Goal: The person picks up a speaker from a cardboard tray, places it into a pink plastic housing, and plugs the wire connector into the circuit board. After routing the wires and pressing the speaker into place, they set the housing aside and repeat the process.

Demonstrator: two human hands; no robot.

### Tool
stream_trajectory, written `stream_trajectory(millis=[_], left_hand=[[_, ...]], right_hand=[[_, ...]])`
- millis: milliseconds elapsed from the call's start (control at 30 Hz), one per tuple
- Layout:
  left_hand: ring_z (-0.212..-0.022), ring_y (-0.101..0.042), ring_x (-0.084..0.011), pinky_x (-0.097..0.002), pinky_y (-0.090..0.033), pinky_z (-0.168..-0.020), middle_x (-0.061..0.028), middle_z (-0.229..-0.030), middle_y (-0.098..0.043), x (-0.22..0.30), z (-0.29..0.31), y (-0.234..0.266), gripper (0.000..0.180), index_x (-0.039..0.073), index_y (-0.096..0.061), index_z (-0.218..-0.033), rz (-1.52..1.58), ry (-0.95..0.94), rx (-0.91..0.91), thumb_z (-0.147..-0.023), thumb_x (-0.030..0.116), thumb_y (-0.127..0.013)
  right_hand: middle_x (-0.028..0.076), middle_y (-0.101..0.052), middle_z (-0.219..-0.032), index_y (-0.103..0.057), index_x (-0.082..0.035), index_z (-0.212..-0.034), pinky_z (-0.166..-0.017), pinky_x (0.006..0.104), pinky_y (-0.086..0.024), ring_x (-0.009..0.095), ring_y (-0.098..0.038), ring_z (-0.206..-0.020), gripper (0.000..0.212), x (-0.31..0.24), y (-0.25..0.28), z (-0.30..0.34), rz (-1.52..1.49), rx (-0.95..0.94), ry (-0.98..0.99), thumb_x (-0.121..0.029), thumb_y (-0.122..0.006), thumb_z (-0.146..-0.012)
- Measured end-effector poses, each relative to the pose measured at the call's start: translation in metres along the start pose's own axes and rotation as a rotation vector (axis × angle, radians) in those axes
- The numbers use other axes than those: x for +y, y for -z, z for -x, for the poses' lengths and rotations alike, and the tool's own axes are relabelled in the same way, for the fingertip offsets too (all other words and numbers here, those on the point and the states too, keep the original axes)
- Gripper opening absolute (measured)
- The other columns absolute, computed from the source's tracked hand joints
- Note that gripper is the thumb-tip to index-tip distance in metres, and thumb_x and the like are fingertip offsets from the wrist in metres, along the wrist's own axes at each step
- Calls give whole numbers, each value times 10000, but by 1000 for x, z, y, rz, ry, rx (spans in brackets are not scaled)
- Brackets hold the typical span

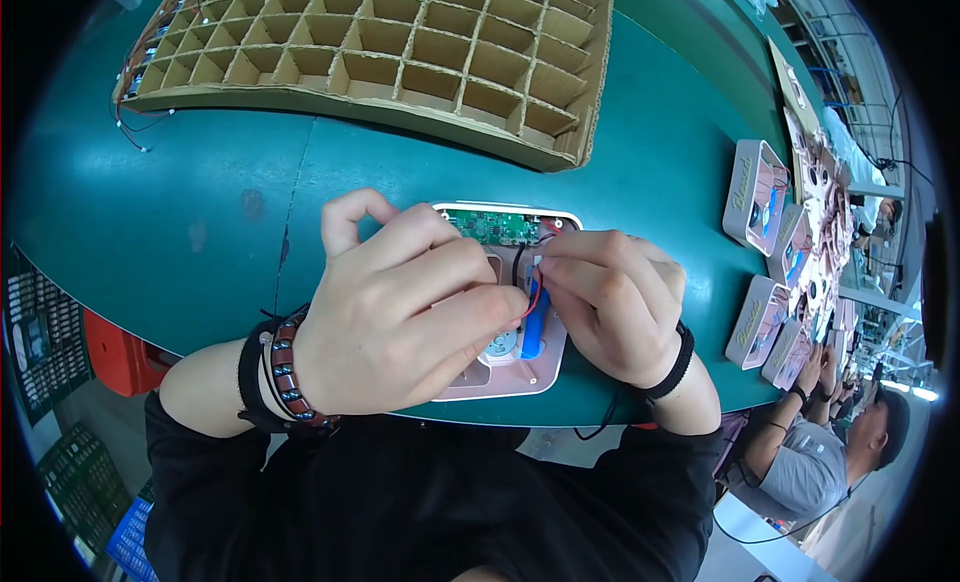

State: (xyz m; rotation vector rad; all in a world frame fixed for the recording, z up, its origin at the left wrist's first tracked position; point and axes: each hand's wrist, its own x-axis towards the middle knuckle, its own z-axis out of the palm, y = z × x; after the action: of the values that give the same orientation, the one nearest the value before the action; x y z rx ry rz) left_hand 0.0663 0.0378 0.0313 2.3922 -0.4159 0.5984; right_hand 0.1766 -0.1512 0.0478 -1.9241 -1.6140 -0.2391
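A pale pink plastic housing (520, 379) lies open on the table in front of me. Along its far side sits a green circuit board (485, 225). A blue cylindrical battery (534, 330) rests inside, beside a round part (501, 343) that my fingers partly cover. My left hand (395, 307) reaches over the housing, its thumb and index finger closed at red wires (537, 294) near the battery. My right hand (615, 300) pinches at a small white connector (537, 261) close to the board. The fingertips hide part of both.
A divided cardboard box (440, 112) stands at the far side of the green table (210, 192). More pink housings (755, 197) and pink panels (822, 197) lie at the right, where another person (815, 457) works. A red stool (118, 354) stands at left below the table edge.
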Motion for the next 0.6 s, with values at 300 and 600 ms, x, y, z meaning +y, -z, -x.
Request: stream_trajectory(millis=[300,600], left_hand=[[-774,-532,-155,-419,-253,-801,77,-770,-577,-2,2,2,187,159,-707,-826,-54,-30,18,-642,149,-734],[-767,-534,-153,-417,-257,-797,73,-764,-571,-4,3,1,202,157,-706,-825,-87,-18,49,-627,130,-728]], right_hand=[[117,-692,-867,-595,-21,-965,-560,288,-528,227,-684,-695,337,3,-4,-1,-19,35,3,85,-748,-683],[96,-680,-849,-638,-22,-908,-519,286,-508,218,-666,-660,276,2,4,-13,21,-79,-4,61,-705,-653]])
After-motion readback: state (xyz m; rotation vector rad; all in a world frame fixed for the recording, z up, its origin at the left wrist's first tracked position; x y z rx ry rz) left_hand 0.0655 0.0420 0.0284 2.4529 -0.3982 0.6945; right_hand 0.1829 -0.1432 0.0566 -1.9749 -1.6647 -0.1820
